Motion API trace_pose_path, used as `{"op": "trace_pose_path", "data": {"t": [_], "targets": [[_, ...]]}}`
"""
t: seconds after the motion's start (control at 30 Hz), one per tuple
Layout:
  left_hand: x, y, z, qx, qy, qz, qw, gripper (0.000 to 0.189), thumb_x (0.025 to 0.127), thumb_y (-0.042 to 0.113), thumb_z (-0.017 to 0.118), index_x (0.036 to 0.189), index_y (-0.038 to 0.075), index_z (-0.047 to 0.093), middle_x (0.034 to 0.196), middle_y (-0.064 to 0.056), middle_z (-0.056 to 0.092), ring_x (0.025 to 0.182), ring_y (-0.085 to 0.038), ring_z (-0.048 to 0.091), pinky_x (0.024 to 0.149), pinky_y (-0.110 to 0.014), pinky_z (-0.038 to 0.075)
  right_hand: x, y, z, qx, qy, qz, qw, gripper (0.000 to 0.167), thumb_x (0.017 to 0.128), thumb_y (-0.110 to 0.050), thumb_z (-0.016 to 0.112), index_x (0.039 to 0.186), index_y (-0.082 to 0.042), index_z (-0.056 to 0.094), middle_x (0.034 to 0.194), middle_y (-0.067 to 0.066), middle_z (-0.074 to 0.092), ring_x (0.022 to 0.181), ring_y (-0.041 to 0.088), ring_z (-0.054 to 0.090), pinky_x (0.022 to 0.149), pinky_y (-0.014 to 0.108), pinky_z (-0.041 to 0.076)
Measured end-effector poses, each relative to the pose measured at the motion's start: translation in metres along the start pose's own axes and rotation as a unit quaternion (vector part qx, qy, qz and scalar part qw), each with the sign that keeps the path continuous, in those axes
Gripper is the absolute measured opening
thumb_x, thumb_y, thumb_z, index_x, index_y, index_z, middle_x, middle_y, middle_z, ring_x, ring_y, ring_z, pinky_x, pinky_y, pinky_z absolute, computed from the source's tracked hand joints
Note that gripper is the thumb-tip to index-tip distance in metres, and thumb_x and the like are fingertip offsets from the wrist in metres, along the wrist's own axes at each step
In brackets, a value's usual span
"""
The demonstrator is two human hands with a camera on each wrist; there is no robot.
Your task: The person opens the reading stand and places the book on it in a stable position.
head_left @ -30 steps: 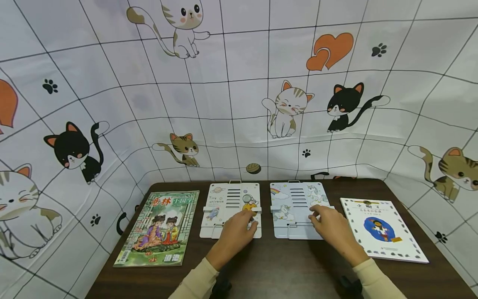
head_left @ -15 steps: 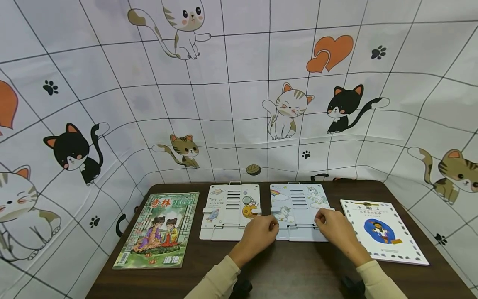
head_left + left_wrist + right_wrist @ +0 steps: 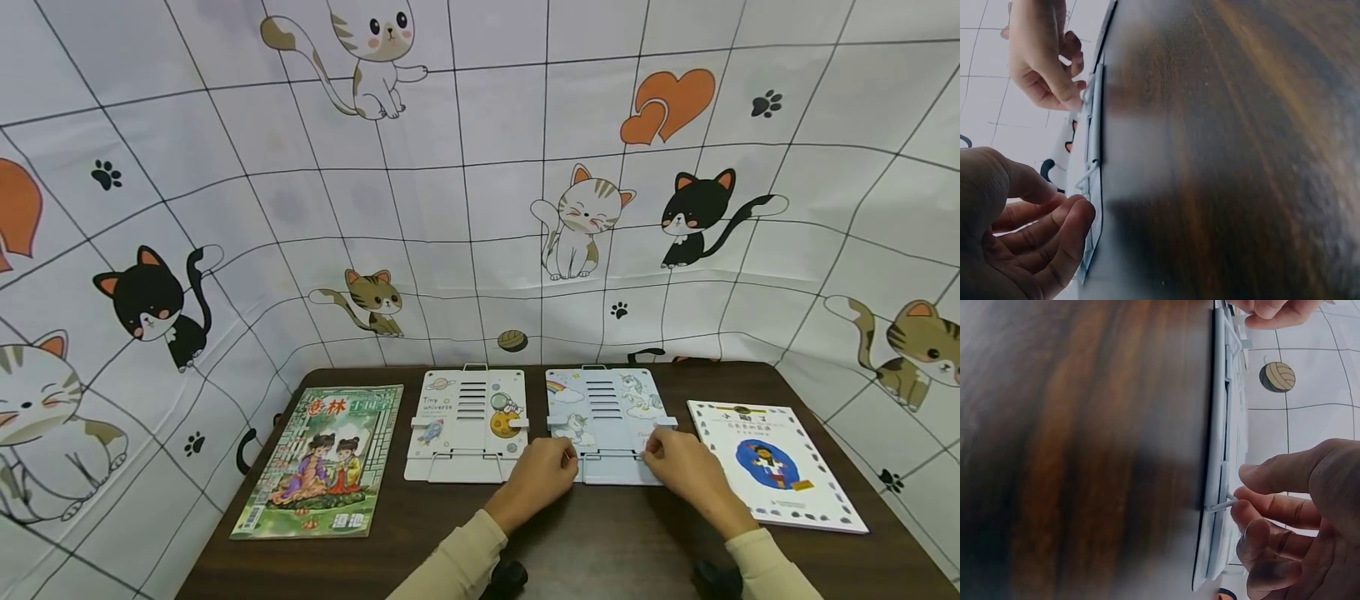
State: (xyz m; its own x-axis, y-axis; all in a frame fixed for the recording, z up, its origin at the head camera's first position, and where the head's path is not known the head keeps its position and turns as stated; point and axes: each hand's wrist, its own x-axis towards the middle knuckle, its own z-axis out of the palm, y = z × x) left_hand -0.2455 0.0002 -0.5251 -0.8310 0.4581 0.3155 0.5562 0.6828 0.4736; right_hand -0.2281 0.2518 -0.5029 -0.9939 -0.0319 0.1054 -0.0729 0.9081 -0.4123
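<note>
A white book stand with unicorns and a rainbow (image 3: 611, 433) lies flat on the dark table (image 3: 600, 542). My left hand (image 3: 536, 479) is at its lower left corner, fingers loosely curled; in the left wrist view they are near a bent wire holder (image 3: 1087, 175). At the stand's lower right, my right hand (image 3: 693, 471) has its fingertips at another wire holder (image 3: 1222, 505). The right thumb stays apart from the fingers in the right wrist view. Just left of the left hand lies a second book stand, printed "Tiny universe" (image 3: 468, 429).
A green illustrated magazine (image 3: 322, 462) lies at the table's left. On the right is a white book with a blue oval picture (image 3: 772, 467), partly behind the right hand. A cat-print cloth (image 3: 480, 200) hangs behind and around the table.
My left hand has moved right, from the "Tiny universe" stand to the unicorn stand's lower left corner. My right hand has come down slightly towards that stand's lower right edge.
</note>
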Motion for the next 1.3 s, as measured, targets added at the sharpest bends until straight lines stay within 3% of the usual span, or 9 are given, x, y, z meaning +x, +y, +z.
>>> {"op": "trace_pose_path", "data": {"t": [0.27,0.63,0.73,0.83,0.9,1.07,1.3], "targets": [[0.002,0.000,0.007,-0.016,-0.016,-0.023,0.9995,0.010,0.098,0.010,0.069,0.091,0.010,0.076,0.070,0.006,0.067,0.059,0.001,0.050,0.056,-0.015,0.043,-0.003,0.003,0.000,-0.004,-0.020,0.002,0.9998,0.013,0.092,-0.016,0.077,0.088,-0.008,0.068,0.070,-0.001,0.061,0.062,0.016,0.052,0.056,0.034,0.040],[0.009,0.009,0.014,-0.011,-0.014,-0.053,0.9984,0.013,0.096,0.014,0.073,0.083,0.011,0.073,0.069,0.005,0.066,0.057,-0.005,0.054,0.055,-0.021,0.046,-0.002,0.009,0.000,0.002,-0.042,0.005,0.9991,0.020,0.093,-0.019,0.076,0.082,-0.010,0.062,0.070,0.000,0.059,0.062,0.017,0.052,0.055,0.033,0.039],[0.011,0.003,0.025,-0.017,-0.005,-0.053,0.9984,0.016,0.094,0.014,0.073,0.079,0.012,0.070,0.066,0.008,0.062,0.056,-0.005,0.052,0.052,-0.022,0.044,0.004,0.023,0.009,0.009,-0.044,-0.004,0.9990,0.018,0.091,-0.020,0.075,0.083,-0.011,0.061,0.069,0.000,0.058,0.061,0.016,0.052,0.055,0.033,0.039],[0.014,-0.008,0.044,0.000,0.007,-0.052,0.9986,0.018,0.094,0.015,0.071,0.077,0.017,0.069,0.066,0.011,0.059,0.057,-0.004,0.051,0.053,-0.023,0.044,0.015,0.048,0.027,0.007,-0.045,-0.010,0.9989,0.017,0.089,-0.021,0.075,0.082,-0.013,0.061,0.068,-0.002,0.058,0.059,0.015,0.051,0.054,0.032,0.039],[0.016,-0.011,0.048,0.000,0.003,-0.057,0.9984,0.017,0.094,0.015,0.071,0.078,0.017,0.069,0.065,0.012,0.059,0.058,-0.003,0.051,0.054,-0.022,0.044,0.023,0.065,0.041,0.001,-0.043,-0.018,0.9989,0.017,0.089,-0.023,0.075,0.083,-0.015,0.062,0.068,-0.004,0.058,0.059,0.013,0.051,0.053,0.031,0.039],[0.015,0.001,0.029,-0.037,-0.021,-0.064,0.9970,0.014,0.093,0.011,0.074,0.080,0.010,0.071,0.064,0.007,0.061,0.056,-0.003,0.051,0.054,-0.020,0.044,0.028,0.085,0.054,0.007,-0.033,-0.032,0.9989,0.018,0.091,-0.026,0.076,0.084,-0.015,0.063,0.068,-0.004,0.059,0.059,0.013,0.052,0.052,0.031,0.039],[0.015,0.001,0.025,-0.039,-0.031,-0.074,0.9961,0.010,0.093,0.012,0.073,0.084,0.011,0.071,0.065,0.008,0.060,0.058,-0.003,0.051,0.056,-0.020,0.044,0.018,0.062,0.033,0.024,-0.045,-0.047,0.9976,0.015,0.088,-0.021,0.075,0.088,-0.011,0.063,0.072,-0.003,0.061,0.061,0.012,0.051,0.055,0.031,0.041]]}}
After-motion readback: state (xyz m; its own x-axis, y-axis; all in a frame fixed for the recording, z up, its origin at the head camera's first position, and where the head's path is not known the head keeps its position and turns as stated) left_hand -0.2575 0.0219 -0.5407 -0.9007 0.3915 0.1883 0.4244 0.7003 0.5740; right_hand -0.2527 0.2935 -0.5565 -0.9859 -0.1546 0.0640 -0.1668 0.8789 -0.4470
